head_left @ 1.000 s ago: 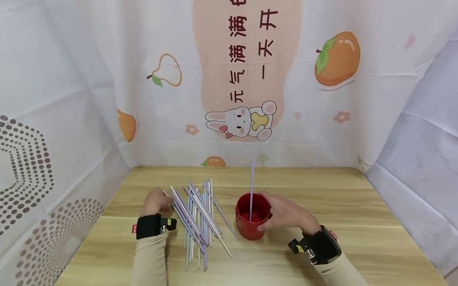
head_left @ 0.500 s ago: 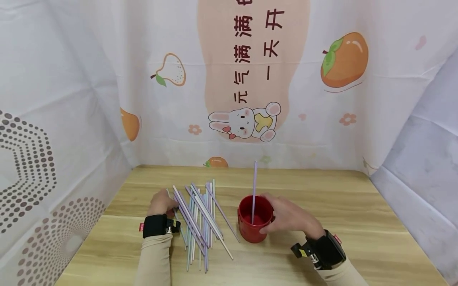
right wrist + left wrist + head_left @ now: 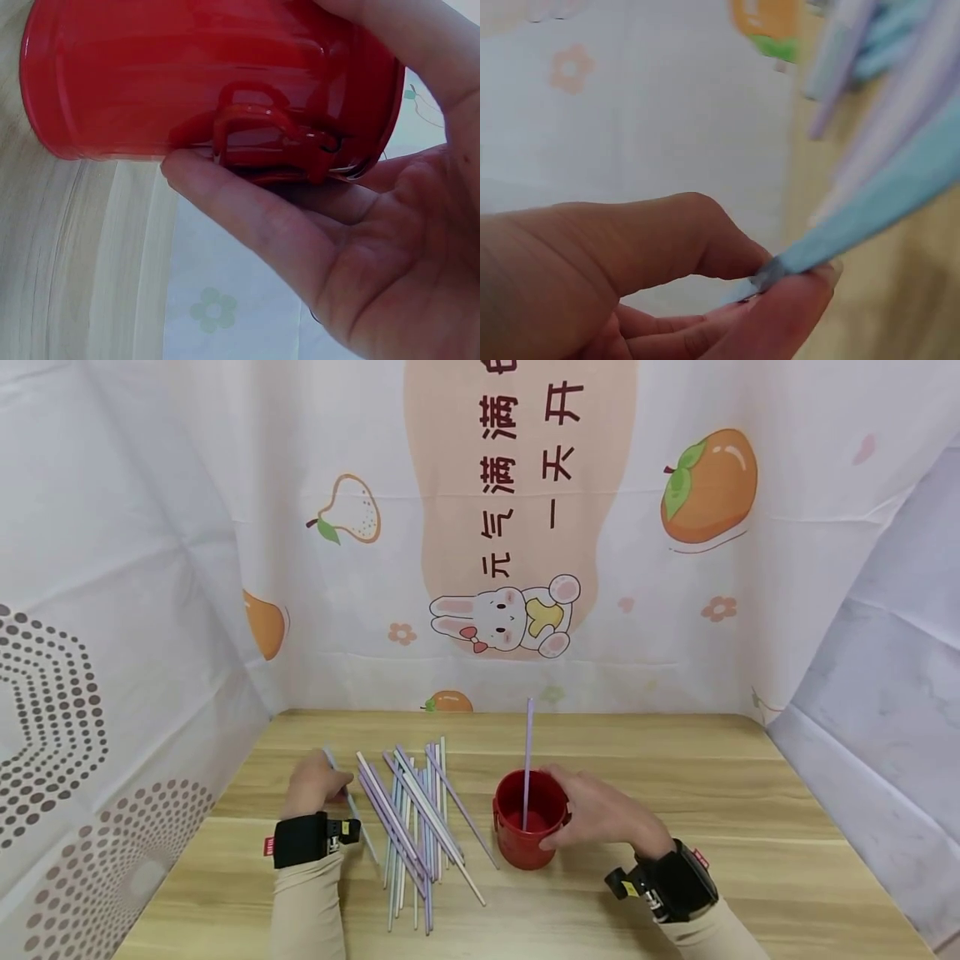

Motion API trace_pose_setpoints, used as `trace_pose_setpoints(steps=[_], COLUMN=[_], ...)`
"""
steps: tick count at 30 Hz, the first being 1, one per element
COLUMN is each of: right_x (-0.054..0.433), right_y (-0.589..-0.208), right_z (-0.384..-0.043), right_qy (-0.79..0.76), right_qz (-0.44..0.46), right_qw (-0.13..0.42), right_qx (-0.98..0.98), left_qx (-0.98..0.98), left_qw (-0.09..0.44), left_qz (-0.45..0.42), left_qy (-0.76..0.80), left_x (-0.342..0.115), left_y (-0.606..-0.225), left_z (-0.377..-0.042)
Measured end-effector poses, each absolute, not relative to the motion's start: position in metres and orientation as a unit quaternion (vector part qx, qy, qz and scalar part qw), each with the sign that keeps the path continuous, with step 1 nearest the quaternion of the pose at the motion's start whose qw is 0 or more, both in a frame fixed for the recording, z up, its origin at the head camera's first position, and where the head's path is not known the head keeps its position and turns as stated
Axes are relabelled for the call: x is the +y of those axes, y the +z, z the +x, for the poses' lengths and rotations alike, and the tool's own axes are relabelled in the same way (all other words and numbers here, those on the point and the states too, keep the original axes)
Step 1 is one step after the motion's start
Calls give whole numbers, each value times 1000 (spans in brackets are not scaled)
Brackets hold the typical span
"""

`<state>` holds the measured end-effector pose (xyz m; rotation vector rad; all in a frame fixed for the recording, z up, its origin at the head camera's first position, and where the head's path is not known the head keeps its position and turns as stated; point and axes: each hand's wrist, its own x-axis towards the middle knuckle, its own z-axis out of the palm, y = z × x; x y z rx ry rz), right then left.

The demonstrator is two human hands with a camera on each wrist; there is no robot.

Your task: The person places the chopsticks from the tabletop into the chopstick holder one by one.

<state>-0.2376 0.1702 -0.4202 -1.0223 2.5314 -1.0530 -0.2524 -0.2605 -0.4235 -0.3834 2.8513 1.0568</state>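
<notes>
My left hand (image 3: 310, 783) pinches a light blue stick (image 3: 877, 206) between thumb and fingertips, left of a loose pile of thin pastel sticks (image 3: 408, 835). In the head view that stick slants down toward the pile, its lower end close to it. My right hand (image 3: 600, 810) grips a small red bucket (image 3: 525, 850) from its right side, thumb near the front and fingers behind the rim. One purple stick (image 3: 528, 735) stands in the bucket, rising well above its rim. The right wrist view shows a red loop (image 3: 259, 124) on the bucket's side, beside a finger.
The wooden table (image 3: 720, 777) ends at a printed cloth backdrop (image 3: 660, 635) behind it. Cloth also hangs on the left side. The pile holds purple, white and light blue sticks crossing each other, just left of the bucket.
My left hand has drawn the light blue stick away from the pile's left side, moving it leftward. My right hand stays on the bucket, with the purple stick still standing inside.
</notes>
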Motion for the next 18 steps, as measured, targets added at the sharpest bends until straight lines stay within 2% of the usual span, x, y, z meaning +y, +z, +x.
trace_pose_setpoints(steps=[8,18], right_x=[171,172], right_y=[-422,-422], right_z=[-236,-238], right_qy=[-356,-356], right_qz=[-343,-349], right_qw=[110,108], right_qx=[862,860], left_qx=[874,859], left_qw=[-3,-43], left_qz=[-73,-15], left_qy=[481,511], left_x=[-239,-206], left_y=[-382,-341], left_z=[-243,-226])
